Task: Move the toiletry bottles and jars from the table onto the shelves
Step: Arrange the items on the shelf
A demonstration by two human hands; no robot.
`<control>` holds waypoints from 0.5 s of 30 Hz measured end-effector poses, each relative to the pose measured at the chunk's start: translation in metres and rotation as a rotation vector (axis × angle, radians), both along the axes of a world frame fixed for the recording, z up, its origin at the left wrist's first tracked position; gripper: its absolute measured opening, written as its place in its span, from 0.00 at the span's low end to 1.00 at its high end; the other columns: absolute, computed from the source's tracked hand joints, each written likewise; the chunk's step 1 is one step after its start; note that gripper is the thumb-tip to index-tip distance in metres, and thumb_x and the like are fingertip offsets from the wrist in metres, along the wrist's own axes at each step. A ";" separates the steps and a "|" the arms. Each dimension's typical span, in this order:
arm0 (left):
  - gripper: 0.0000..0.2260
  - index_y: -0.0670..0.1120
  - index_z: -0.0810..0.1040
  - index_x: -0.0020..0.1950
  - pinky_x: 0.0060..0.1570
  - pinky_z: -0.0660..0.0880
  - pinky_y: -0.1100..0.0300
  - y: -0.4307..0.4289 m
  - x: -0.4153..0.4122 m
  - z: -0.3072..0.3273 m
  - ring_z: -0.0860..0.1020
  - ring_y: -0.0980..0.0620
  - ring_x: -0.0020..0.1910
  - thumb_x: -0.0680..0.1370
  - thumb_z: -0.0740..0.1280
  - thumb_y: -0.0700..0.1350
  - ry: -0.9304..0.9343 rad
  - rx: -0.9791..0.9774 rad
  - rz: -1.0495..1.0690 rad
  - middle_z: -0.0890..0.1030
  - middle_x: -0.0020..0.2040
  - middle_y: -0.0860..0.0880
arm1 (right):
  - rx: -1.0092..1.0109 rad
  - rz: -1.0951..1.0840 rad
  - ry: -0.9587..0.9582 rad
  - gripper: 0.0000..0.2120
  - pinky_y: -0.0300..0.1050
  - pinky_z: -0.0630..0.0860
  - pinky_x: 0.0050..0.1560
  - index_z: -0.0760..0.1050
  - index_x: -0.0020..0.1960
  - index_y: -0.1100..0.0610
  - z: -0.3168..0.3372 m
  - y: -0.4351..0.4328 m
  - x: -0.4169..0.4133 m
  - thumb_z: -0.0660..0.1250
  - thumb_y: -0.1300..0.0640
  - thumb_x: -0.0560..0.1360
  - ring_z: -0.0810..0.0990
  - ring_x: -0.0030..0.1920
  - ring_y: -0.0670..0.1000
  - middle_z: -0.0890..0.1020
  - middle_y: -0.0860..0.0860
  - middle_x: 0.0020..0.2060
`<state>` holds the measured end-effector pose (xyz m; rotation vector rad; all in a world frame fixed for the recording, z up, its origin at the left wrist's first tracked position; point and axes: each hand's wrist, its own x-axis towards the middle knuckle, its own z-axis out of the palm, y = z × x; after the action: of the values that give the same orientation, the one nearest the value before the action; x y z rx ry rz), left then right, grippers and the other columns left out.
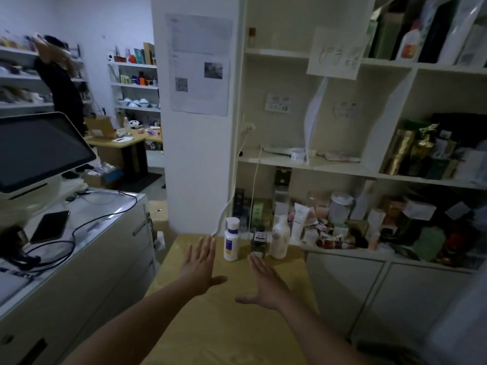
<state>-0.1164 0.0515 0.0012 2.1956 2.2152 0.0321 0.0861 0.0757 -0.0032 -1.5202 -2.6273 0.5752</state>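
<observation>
While the white bottle [231, 239], dark bottle [258, 239] and cream bottle [279, 239] are standing at the far edge of the table [224, 325], the left hand [199, 264] and right hand [263, 281] are hovering near them, each grip wide and empty; advise clasping bodies mid-height.

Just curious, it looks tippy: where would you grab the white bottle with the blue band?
Probably round its straight middle, from the left. The white bottle stands upright, its left side is free, the small dark bottle crowds its right, and the open left hand is nearest.
</observation>
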 end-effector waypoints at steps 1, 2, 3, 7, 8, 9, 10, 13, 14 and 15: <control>0.46 0.42 0.28 0.71 0.70 0.33 0.49 0.017 -0.006 -0.001 0.28 0.48 0.68 0.75 0.56 0.67 0.004 0.003 0.010 0.28 0.69 0.46 | -0.006 0.002 0.011 0.55 0.51 0.44 0.76 0.35 0.76 0.53 -0.003 0.018 -0.007 0.65 0.31 0.67 0.38 0.76 0.49 0.36 0.47 0.76; 0.46 0.42 0.28 0.70 0.70 0.33 0.49 0.034 -0.012 -0.001 0.28 0.48 0.68 0.75 0.56 0.67 0.007 0.008 0.020 0.28 0.69 0.45 | -0.015 0.005 0.025 0.55 0.51 0.45 0.76 0.34 0.76 0.53 -0.006 0.037 -0.015 0.65 0.31 0.67 0.38 0.76 0.50 0.36 0.47 0.76; 0.46 0.42 0.28 0.69 0.70 0.33 0.48 0.052 -0.019 -0.001 0.29 0.47 0.69 0.75 0.57 0.67 0.008 0.013 0.028 0.28 0.69 0.45 | -0.025 0.013 0.044 0.55 0.52 0.45 0.76 0.34 0.76 0.53 -0.007 0.056 -0.022 0.65 0.32 0.67 0.38 0.76 0.50 0.37 0.48 0.76; 0.47 0.41 0.27 0.68 0.68 0.31 0.49 0.123 -0.048 0.003 0.28 0.47 0.69 0.75 0.57 0.67 -0.003 0.025 0.056 0.27 0.69 0.45 | -0.102 0.021 0.127 0.55 0.52 0.47 0.75 0.33 0.76 0.54 -0.005 0.125 -0.051 0.67 0.34 0.68 0.38 0.76 0.50 0.36 0.48 0.76; 0.47 0.41 0.27 0.68 0.68 0.31 0.48 0.139 -0.055 0.003 0.28 0.47 0.69 0.75 0.57 0.67 -0.003 0.030 0.060 0.27 0.69 0.45 | -0.123 0.011 0.148 0.55 0.52 0.48 0.75 0.33 0.76 0.54 -0.005 0.140 -0.057 0.67 0.35 0.68 0.39 0.76 0.50 0.36 0.48 0.76; 0.47 0.41 0.27 0.68 0.68 0.32 0.48 0.154 -0.062 0.001 0.28 0.46 0.69 0.75 0.57 0.68 -0.007 0.028 0.065 0.27 0.70 0.45 | -0.142 -0.002 0.165 0.56 0.53 0.48 0.75 0.33 0.76 0.54 -0.006 0.153 -0.064 0.67 0.34 0.67 0.39 0.76 0.51 0.36 0.48 0.76; 0.47 0.41 0.27 0.68 0.69 0.32 0.48 0.167 -0.067 -0.002 0.28 0.46 0.69 0.75 0.56 0.68 -0.014 0.018 0.071 0.27 0.69 0.45 | -0.165 -0.020 0.182 0.57 0.53 0.49 0.75 0.32 0.76 0.54 -0.010 0.167 -0.069 0.67 0.33 0.66 0.40 0.76 0.51 0.36 0.48 0.76; 0.48 0.39 0.27 0.67 0.70 0.32 0.48 0.192 -0.076 -0.019 0.28 0.46 0.69 0.75 0.57 0.67 -0.028 -0.041 0.086 0.27 0.69 0.45 | -0.251 -0.081 0.205 0.60 0.54 0.51 0.75 0.32 0.76 0.54 -0.029 0.198 -0.087 0.66 0.29 0.62 0.44 0.77 0.54 0.39 0.49 0.76; 0.48 0.38 0.27 0.67 0.70 0.32 0.47 0.198 -0.078 -0.025 0.28 0.46 0.68 0.75 0.57 0.67 -0.030 -0.063 0.085 0.27 0.69 0.45 | -0.275 -0.110 0.211 0.62 0.54 0.53 0.75 0.32 0.76 0.54 -0.038 0.208 -0.092 0.65 0.28 0.60 0.46 0.76 0.55 0.40 0.49 0.77; 0.48 0.38 0.28 0.68 0.70 0.32 0.47 0.205 -0.080 -0.032 0.28 0.46 0.68 0.75 0.57 0.67 -0.028 -0.083 0.081 0.27 0.69 0.45 | -0.300 -0.145 0.220 0.62 0.53 0.55 0.74 0.33 0.76 0.55 -0.044 0.216 -0.097 0.66 0.28 0.60 0.49 0.76 0.55 0.43 0.50 0.77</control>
<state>-0.1966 0.2561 -0.0308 2.0507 2.2460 -0.0268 -0.0114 0.2913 -0.0477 -1.5959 -2.3251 1.0933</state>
